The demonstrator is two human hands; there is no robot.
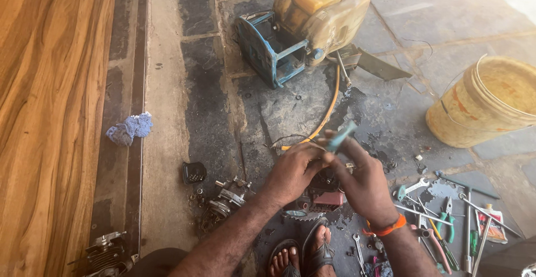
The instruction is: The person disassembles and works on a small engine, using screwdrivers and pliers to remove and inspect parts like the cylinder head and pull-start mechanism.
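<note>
- Lying far left on the floor [167, 87], beside a wooden panel [50, 115], is a blue rag [130, 128]; at the near left corner sits a finned engine cylinder [106, 252].
- Sitting just right of these are a small black cap [194, 172] and a carburettor-like part [228, 199] with loose washers about it, so the stripping looks well advanced.
- Working above the floor at centre, the left hand [290, 173] is closed on something small; what it pinches I cannot tell.
- Touching it, the right hand [363, 185], with an orange band at the wrist, grips a short teal tool [340, 137] angled up and to the right.
- Under both hands lies a dark engine block [321, 196] with a toothed sprocket, by the person's sandalled feet [304, 254]; it looks only partly taken apart.
- Far behind, the blue frame with its yellow tank [304, 23] rests tipped over, an orange hose [326, 115] trailing toward the hands.
- Spread near right are spanners, pliers and screwdrivers [446, 227].
- Far right stands a yellow bucket [486, 104].
</note>
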